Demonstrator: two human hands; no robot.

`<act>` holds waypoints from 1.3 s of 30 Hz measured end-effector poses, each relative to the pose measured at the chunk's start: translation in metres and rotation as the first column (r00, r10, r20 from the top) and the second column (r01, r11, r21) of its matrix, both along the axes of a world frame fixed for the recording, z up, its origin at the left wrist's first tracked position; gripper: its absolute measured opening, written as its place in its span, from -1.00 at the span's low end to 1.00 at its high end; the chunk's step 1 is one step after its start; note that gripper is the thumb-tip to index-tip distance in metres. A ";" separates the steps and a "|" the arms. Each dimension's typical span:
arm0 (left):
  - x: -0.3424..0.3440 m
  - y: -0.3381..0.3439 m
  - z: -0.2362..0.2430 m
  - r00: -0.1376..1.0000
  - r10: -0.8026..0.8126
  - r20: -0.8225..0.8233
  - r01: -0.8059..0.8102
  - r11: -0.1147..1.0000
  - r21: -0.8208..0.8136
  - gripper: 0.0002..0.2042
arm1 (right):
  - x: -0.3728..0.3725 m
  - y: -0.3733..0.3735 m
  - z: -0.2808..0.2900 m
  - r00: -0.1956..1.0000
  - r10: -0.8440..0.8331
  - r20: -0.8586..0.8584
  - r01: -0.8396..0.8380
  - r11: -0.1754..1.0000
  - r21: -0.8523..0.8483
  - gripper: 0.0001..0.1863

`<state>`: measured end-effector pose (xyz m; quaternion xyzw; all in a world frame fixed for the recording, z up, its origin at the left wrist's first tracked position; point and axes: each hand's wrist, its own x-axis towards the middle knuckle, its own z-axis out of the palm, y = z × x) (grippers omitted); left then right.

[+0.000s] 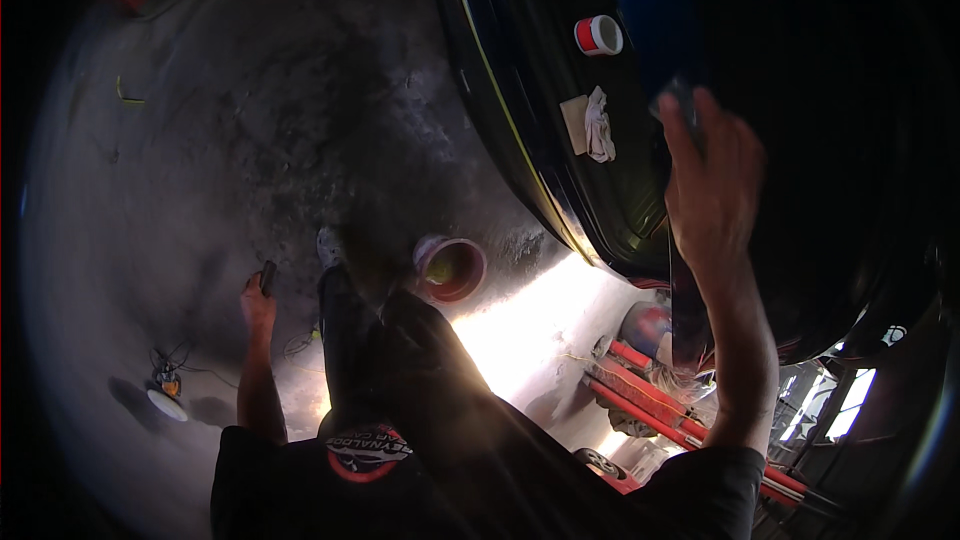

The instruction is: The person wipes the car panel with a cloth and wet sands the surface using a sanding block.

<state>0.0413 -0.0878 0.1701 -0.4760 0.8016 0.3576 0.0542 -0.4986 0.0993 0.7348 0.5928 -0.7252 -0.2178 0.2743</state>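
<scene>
My right hand (712,185) is raised against the dark, glossy car body (800,240), its fingers around a small greyish pad (680,98) at the fingertips. My left hand (257,302) hangs low beside my leg over the concrete floor and grips a small dark block (267,276). On the car's dark surface lie a red and white tape roll (598,35), a crumpled white rag (600,127) and a pale square sheet (573,123) next to the rag.
A round bucket (450,268) stands on the floor by my foot (328,246). A small machine with a white disc and cord (166,392) lies at the lower left. Red tools and stands (640,390) crowd the lower right under the car.
</scene>
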 end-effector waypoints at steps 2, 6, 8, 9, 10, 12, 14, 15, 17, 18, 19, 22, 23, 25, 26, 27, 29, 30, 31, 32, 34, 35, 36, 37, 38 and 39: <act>0.002 0.000 -0.001 1.000 0.012 0.021 -0.011 0.997 -0.074 -0.58 | -0.008 -0.028 -0.003 0.999 -0.053 -0.009 0.053 0.998 0.037 -0.46; 0.002 -0.003 -0.006 0.999 -0.041 -0.026 0.040 0.999 -0.028 -0.57 | -0.005 -0.036 -0.007 0.995 -0.085 0.046 0.083 0.995 0.052 -0.40; 0.001 -0.004 -0.010 0.997 0.043 -0.060 -0.048 0.996 -0.071 -0.57 | 0.009 -0.009 -0.007 0.998 -0.065 0.025 0.064 0.997 0.043 -0.40; 0.000 -0.003 -0.012 0.999 0.021 -0.037 -0.021 1.000 0.010 -0.57 | 0.014 0.001 -0.005 1.000 -0.013 0.020 0.012 0.999 0.042 -0.41; 0.000 -0.003 -0.014 0.999 0.018 -0.036 -0.018 1.000 0.001 -0.57 | 0.014 0.000 -0.002 0.998 -0.051 0.023 0.049 0.997 0.060 -0.41; -0.001 -0.003 -0.017 0.999 0.003 -0.038 -0.004 1.000 -0.014 -0.57 | 0.013 -0.001 0.002 0.999 -0.010 0.035 0.008 0.998 0.057 -0.43; 0.000 -0.004 -0.018 1.000 0.023 0.010 -0.023 0.998 -0.064 -0.58 | -0.004 -0.025 0.008 0.998 -0.062 0.007 0.062 0.997 0.037 -0.43; 0.000 -0.005 -0.019 1.000 -0.026 -0.002 0.026 1.000 0.007 -0.58 | -0.011 -0.035 0.010 0.995 -0.103 -0.003 0.103 0.995 0.014 -0.44; 0.000 -0.006 -0.020 0.999 0.027 -0.025 -0.029 0.996 -0.080 -0.58 | -0.013 -0.036 0.011 0.999 -0.046 0.004 0.046 0.999 -0.020 -0.42; 0.000 -0.006 -0.021 0.999 -0.028 -0.029 0.028 1.000 0.001 -0.58 | -0.011 -0.033 0.013 0.997 -0.062 0.043 0.064 0.997 -0.032 -0.40; -0.001 -0.006 -0.022 0.999 -0.030 -0.041 0.029 0.999 -0.022 -0.59 | -0.004 -0.022 0.013 1.000 -0.028 0.015 0.028 0.999 -0.041 -0.40; -0.003 -0.006 -0.025 1.000 -0.017 -0.017 0.016 1.000 -0.008 -0.59 | 0.014 0.007 0.014 0.996 -0.079 0.037 0.080 0.996 -0.039 -0.39; -0.003 -0.007 -0.026 0.999 0.039 0.032 -0.038 0.998 -0.051 -0.58 | 0.014 0.008 0.014 0.996 -0.090 0.021 0.090 0.996 -0.023 -0.39; -0.003 -0.009 -0.028 0.999 -0.037 0.034 0.037 0.999 0.014 -0.57 | 0.008 0.005 0.013 0.994 -0.112 0.005 0.112 0.994 -0.011 -0.40; -0.002 -0.010 -0.029 0.999 -0.002 0.047 0.005 0.998 -0.059 -0.57 | 0.000 -0.004 0.012 0.995 -0.102 -0.013 0.102 0.995 0.001 -0.38; -0.003 -0.011 -0.029 0.997 -0.058 0.055 0.057 0.998 0.012 -0.57 | -0.007 -0.010 0.010 0.991 -0.136 -0.008 0.137 0.989 0.051 -0.37; -0.009 -0.013 -0.027 0.999 -0.040 -0.017 0.038 0.997 -0.064 -0.57 | -0.010 -0.011 0.008 0.996 -0.084 0.008 0.084 0.996 -0.013 -0.37; -0.016 -0.014 -0.023 0.996 -0.085 0.008 0.085 0.996 0.008 -0.57 | -0.009 -0.012 0.008 0.993 -0.097 0.070 0.098 0.995 -0.008 -0.36; -0.027 -0.016 -0.016 0.999 -0.045 -0.018 0.045 0.999 -0.009 -0.58 | -0.004 -0.008 0.008 0.998 -0.061 0.033 0.062 0.997 -0.050 -0.36; -0.043 -0.018 -0.006 0.997 0.052 -0.051 -0.057 0.994 -0.090 -0.59 | 0.005 0.001 0.008 0.998 -0.061 0.035 0.063 0.997 -0.055 -0.37; -0.089 -0.024 0.025 0.994 0.045 -0.101 -0.047 0.999 -0.019 -0.59 | 0.014 -0.001 0.011 0.998 -0.048 0.039 0.050 0.997 -0.062 -0.38; -0.118 -0.032 0.047 0.981 0.141 -0.131 -0.150 0.987 -0.063 -0.60 | 0.015 -0.006 0.011 0.999 -0.041 0.015 0.041 0.999 -0.035 -0.41; -0.151 -0.042 0.075 0.965 0.069 -0.251 -0.071 0.997 0.001 -0.61 | 0.013 -0.013 0.012 1.000 0.007 -0.012 -0.007 0.999 -0.035 -0.43; -0.187 -0.052 0.106 0.927 0.114 -0.358 -0.132 0.991 -0.027 -0.61 | 0.006 -0.027 0.012 0.999 -0.029 -0.021 0.028 1.000 -0.014 -0.44; -0.221 -0.061 0.141 0.846 0.061 -0.530 -0.124 0.989 -0.084 -0.62 | -0.008 -0.052 0.011 0.998 -0.055 -0.013 0.055 0.998 -0.011 -0.46; -0.255 -0.074 0.177 0.850 0.031 -0.525 -0.101 0.989 -0.105 -0.61 | -0.027 -0.074 0.009 0.998 -0.026 -0.056 0.023 0.998 -0.053 -0.44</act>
